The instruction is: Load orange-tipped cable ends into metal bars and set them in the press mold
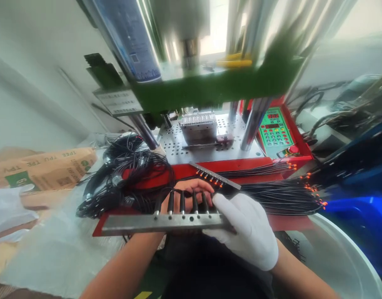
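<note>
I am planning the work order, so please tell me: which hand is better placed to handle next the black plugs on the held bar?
Probably the left hand: bare, it is close behind the plugs, though contact is unclear. The gloved right hand holds one end of the bar.

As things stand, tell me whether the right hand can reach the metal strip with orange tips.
Probably not: the right hand holds the metal bar, though the metal strip beyond looks unobstructed.

Bright light reaches us from the blown-out window (221, 27) at top centre, and we see glints on the post (251, 124) right of centre. We find the beam (209, 89) above blurred, the frame's edges stretched.
</note>
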`<state>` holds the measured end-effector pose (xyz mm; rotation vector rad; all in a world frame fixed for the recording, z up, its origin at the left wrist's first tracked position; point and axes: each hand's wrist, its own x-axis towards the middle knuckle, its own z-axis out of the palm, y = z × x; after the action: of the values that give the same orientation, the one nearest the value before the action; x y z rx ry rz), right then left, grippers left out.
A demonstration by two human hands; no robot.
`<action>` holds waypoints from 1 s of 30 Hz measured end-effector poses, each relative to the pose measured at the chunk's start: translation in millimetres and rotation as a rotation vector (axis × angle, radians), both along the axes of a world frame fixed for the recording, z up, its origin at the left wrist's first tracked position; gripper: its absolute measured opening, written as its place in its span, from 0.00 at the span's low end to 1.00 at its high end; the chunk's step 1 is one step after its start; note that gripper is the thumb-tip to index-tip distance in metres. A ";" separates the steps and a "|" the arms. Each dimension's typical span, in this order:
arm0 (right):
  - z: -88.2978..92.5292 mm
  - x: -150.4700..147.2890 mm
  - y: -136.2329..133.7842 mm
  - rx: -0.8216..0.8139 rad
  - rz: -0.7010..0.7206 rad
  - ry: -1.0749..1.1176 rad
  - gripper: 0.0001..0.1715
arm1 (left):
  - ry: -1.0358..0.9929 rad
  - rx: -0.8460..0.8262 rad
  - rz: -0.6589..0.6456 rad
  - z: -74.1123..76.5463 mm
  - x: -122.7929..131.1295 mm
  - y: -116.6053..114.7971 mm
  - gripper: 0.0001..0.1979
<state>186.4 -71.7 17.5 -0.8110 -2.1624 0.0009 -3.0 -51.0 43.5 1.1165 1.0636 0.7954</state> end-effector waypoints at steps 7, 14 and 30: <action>-23.2 -3.8 -2.4 -0.090 -0.058 0.042 0.46 | -0.064 -0.033 0.038 15.3 4.1 0.2 0.18; -30.6 -5.2 -1.8 -0.146 -0.088 0.124 0.51 | -0.090 -0.027 0.050 13.2 6.4 0.0 0.14; -39.5 -1.5 -1.9 -0.323 -0.036 0.259 0.47 | -0.026 0.037 0.070 1.8 8.7 8.6 0.13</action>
<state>184.9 -73.6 -22.0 -0.9730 -1.9257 0.4238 5.7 -42.4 45.3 1.1023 1.0744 0.8866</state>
